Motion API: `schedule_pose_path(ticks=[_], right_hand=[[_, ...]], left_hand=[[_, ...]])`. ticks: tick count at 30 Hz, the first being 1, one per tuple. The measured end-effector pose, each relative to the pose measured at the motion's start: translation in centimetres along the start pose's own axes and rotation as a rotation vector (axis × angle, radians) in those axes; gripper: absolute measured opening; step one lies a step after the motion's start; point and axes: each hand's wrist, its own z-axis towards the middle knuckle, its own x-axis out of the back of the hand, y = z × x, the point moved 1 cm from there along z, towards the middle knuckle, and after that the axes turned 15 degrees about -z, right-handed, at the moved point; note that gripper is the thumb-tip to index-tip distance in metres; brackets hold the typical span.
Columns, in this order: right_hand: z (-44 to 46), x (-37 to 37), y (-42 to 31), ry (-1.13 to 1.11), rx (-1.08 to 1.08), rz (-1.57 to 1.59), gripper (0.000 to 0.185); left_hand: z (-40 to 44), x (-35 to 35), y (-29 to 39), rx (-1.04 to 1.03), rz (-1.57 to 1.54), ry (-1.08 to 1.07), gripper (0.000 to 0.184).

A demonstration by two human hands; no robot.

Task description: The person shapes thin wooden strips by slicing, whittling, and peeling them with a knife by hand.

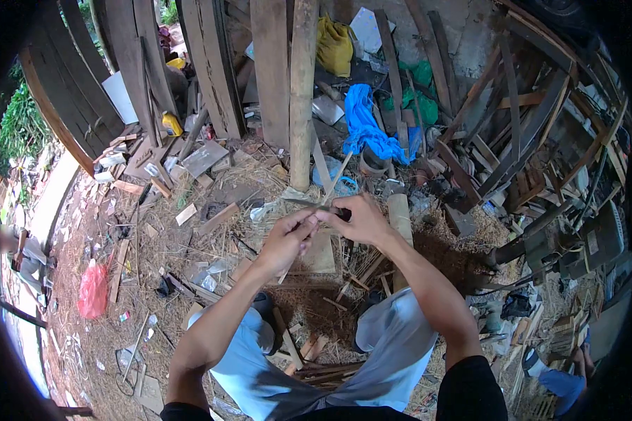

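My two hands meet in front of me above my knees. My right hand [364,220] is closed around the dark handle of what looks like a knife [307,204], whose narrow grey blade points left. Close against it, my left hand [288,237] is pinched shut at the blade. A thin pale wooden strip [341,174] slants up and away from between the hands, and the left fingertips seem to hold its near end. The fingers cover the exact contact between strip and blade.
A wooden post [302,91] stands just ahead. Beyond it lie a blue plastic sheet [364,126] and a yellow sack [335,48]. Piled planks [519,126] fill the right. A pink bag [93,289] lies left. Other people sit at far left [31,256] and lower right [565,382].
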Motion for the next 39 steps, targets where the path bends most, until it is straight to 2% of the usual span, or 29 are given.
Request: schedule_pose_path(ticks=[3,6,8,9,11,20,23,28,30,32,34,36,38,39], right_hand=[[0.2,0.1,0.7,-0.094,0.048,0.068,0.034],[0.0,0.0,0.8,-0.07,-0.026,-0.102,0.028],[-0.2,-0.3,0.3,-0.053,-0.141,-0.373,0.018],[-0.3,-0.4,-0.1,-0.054,-0.143,-0.374,0.018],[-0.4,-0.4,-1.2,0.039,-0.121,-0.514,0.014],[0.2,-0.9,-0.7,0.221,-0.213,-0.63,0.017],[0.5,-0.5,-0.9,0.245,-0.234,-0.641,0.016],[1.2,-0.5,1.7,0.232,-0.324,-0.621,0.017],[1.4,-0.5,3.2,0.223,-0.345,-0.638,0.018],[1.8,0.3,5.4,0.234,-0.558,-0.73,0.019],[1.4,2.4,6.7,0.164,-0.679,-0.721,0.019],[0.6,1.7,7.8,0.206,-0.699,-0.668,0.023],[0.0,1.1,8.0,0.25,-0.772,-0.458,0.024],[-0.1,1.7,6.7,0.27,-0.7,-0.453,0.024]], left_hand=[[-0.1,-0.3,-0.3,0.03,-0.066,0.034,0.035],[-0.2,-0.4,-0.3,0.056,-0.144,0.051,0.029],[-0.1,-0.5,-0.7,0.072,-0.177,0.041,0.025],[0.0,-0.5,-1.1,0.092,-0.215,0.048,0.02],[0.0,-0.8,-1.6,0.114,-0.25,0.056,0.017],[0.0,-2.3,-1.1,0.014,-0.299,0.019,0.011],[0.0,-2.6,-0.7,0.004,-0.328,0.021,0.014],[-0.2,-2.3,-0.4,0.072,-0.378,-0.006,0.037],[-0.6,-2.3,-0.4,0.09,-0.315,0.027,0.037],[-1.3,-2.7,-0.6,0.109,-0.253,0.058,0.036],[-2.5,-3.5,-0.9,0.166,-0.167,-0.03,0.037],[-2.1,-3.7,-0.5,0.141,-0.206,-0.018,0.039],[-1.5,-3.5,-0.1,0.087,-0.231,-0.032,0.039],[-1.1,-3.1,-0.2,0.096,-0.258,-0.007,0.04]])
